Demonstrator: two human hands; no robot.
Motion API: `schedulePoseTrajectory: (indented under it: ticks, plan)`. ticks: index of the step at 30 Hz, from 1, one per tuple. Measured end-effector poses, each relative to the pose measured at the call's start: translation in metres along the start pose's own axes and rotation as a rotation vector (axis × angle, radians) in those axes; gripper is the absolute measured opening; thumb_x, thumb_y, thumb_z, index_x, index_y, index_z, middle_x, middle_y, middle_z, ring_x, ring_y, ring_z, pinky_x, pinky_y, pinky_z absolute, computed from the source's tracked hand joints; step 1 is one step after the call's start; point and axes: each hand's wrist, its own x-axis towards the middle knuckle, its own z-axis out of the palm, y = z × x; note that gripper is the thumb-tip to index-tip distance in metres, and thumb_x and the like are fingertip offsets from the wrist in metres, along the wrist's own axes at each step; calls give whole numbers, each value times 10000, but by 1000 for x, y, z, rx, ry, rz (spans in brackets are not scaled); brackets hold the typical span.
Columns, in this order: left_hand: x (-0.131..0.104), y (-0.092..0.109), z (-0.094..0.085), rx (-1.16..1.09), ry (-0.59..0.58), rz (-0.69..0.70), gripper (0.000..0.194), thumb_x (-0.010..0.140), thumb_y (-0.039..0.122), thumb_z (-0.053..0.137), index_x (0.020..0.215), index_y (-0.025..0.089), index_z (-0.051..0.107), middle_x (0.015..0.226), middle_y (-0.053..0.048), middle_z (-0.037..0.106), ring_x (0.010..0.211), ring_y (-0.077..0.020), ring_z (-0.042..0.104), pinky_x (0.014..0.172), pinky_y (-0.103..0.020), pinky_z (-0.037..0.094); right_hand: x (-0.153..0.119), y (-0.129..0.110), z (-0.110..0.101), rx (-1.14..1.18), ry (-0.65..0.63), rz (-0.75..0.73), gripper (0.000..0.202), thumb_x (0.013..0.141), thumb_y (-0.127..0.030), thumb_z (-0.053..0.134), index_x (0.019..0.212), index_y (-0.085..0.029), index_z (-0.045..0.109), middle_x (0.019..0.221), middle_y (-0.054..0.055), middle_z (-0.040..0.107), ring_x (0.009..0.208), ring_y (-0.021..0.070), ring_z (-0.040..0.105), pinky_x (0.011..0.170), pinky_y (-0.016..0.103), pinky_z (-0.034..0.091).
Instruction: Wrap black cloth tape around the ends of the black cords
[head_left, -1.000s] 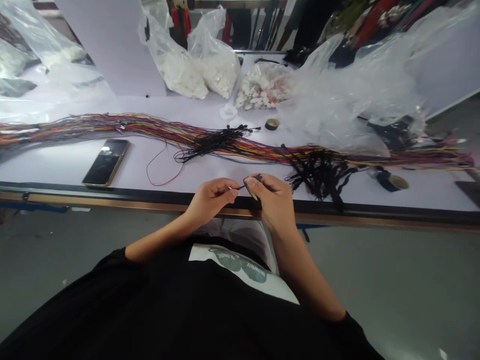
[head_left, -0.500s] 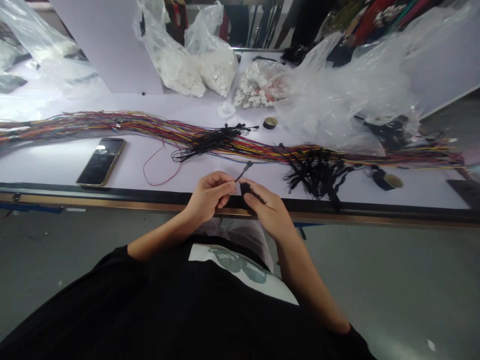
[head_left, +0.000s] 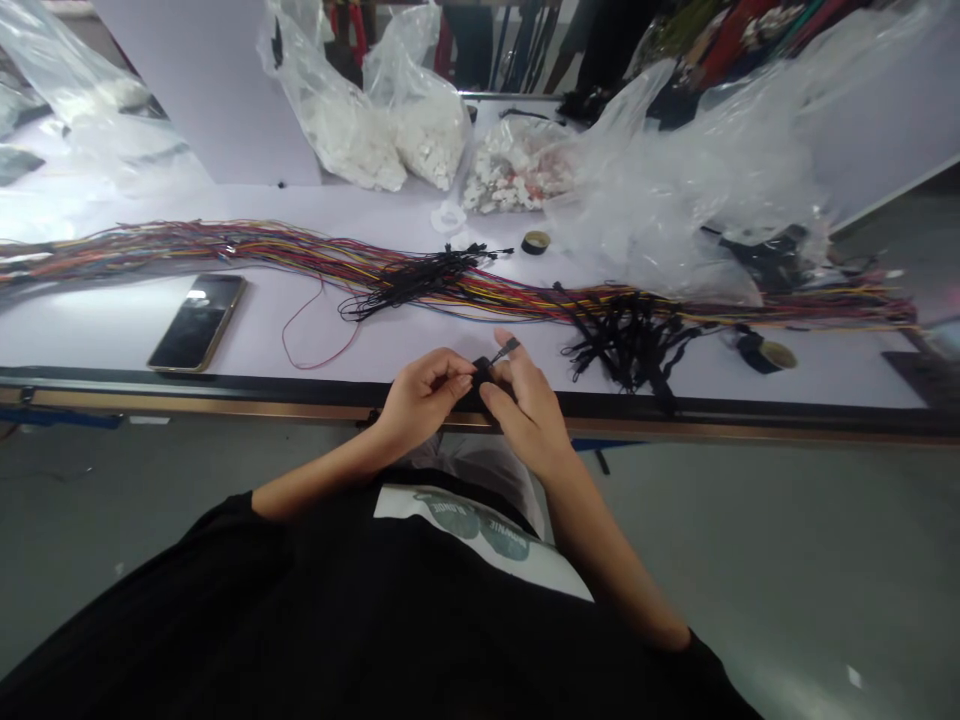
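My left hand point(head_left: 420, 400) is closed in a pinch at the near edge of the table, its fingertips at a short black cable point(head_left: 499, 354). The cable's small connector point(head_left: 511, 345) points up and right, beside my right index finger. My right hand point(head_left: 532, 405) is closed around a dark piece that looks like black tape point(head_left: 482, 370), between its thumb and fingers and touching the cable. The cable's other end is hidden by my fingers. Right of my hands lies a pile of black cables point(head_left: 630, 345); beyond them lies another black bunch point(head_left: 420, 280).
A long bundle of coloured wires point(head_left: 292, 245) runs across the table. A phone point(head_left: 199, 322) lies at left. Tape rolls point(head_left: 535, 242) stand behind and at right. Plastic bags with white parts point(head_left: 427, 135) line the back, near a large clear bag point(head_left: 660, 200).
My right hand has come up to the left one, bringing the dark tape against the cable. The connector has shifted slightly right and now sits by my right index finger.
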Motion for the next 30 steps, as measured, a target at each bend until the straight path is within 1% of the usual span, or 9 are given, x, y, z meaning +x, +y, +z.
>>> schedulePoseTrajectory:
  ticks: [4, 8, 11, 14, 19, 21, 23, 27, 30]
  plan:
    - [-2, 0, 0, 45, -16, 16, 30, 727, 175, 539, 729, 174, 569, 613, 31, 533, 593, -85, 477, 572, -204, 386, 2, -2, 1, -68, 14, -5, 520, 813, -273, 406, 1326, -193, 419, 620, -24, 531, 610, 176, 510, 662, 338, 394]
    - [-4, 1, 0, 45, -27, 36, 37, 710, 206, 564, 714, 170, 570, 645, 17, 560, 615, -91, 499, 603, -211, 411, 3, -2, 2, -100, 22, 0, 479, 820, -284, 412, 1287, -183, 452, 645, -8, 574, 652, 190, 548, 719, 361, 410]
    - [-4, 3, 1, 22, -36, 44, 87, 687, 242, 610, 685, 167, 566, 628, 22, 557, 594, -88, 489, 577, -208, 401, 4, -1, 2, -114, 6, -12, 468, 826, -305, 411, 1270, -167, 463, 702, 19, 617, 707, 211, 572, 750, 383, 419]
    - [-2, 3, 1, -13, -24, 12, 112, 697, 242, 608, 635, 159, 565, 590, 28, 540, 563, -76, 459, 549, -200, 380, 3, 3, -1, -159, -18, -57, 441, 836, -320, 412, 1250, -189, 485, 817, 51, 661, 773, 229, 584, 786, 405, 414]
    - [1, 6, 3, -143, -11, -159, 120, 680, 246, 620, 622, 152, 573, 503, 58, 460, 446, -35, 356, 431, -178, 266, -1, 5, -8, -287, -31, -192, 421, 847, -320, 425, 1239, -191, 510, 921, 75, 683, 883, 250, 577, 839, 414, 384]
    - [1, 8, 5, -212, -6, -252, 134, 646, 240, 640, 604, 149, 552, 476, 68, 441, 405, -20, 313, 392, -174, 201, -4, 3, -8, -359, 20, -227, 380, 849, -296, 432, 1199, -200, 546, 931, 74, 693, 903, 250, 576, 852, 414, 364]
    - [1, 7, 6, -302, -30, -356, 165, 615, 231, 651, 573, 151, 514, 446, 77, 417, 368, -10, 274, 366, -172, 148, -8, 1, -6, -429, 103, -256, 327, 844, -260, 449, 1139, -227, 587, 940, 60, 704, 915, 242, 579, 861, 413, 342]
    - [4, 1, 5, -516, -177, -521, 223, 604, 218, 650, 541, 160, 444, 446, 76, 409, 323, 2, 240, 334, -168, 103, -11, 1, 3, -435, 250, -321, 305, 822, -183, 472, 1064, -277, 631, 925, 30, 716, 916, 228, 588, 846, 415, 338]
    - [6, -7, 0, -638, -306, -636, 231, 617, 231, 659, 568, 159, 445, 466, 75, 409, 317, 6, 218, 321, -155, 101, -10, 7, 10, -276, 273, -313, 301, 814, -167, 463, 1011, -291, 655, 913, 33, 714, 920, 233, 597, 849, 435, 381]
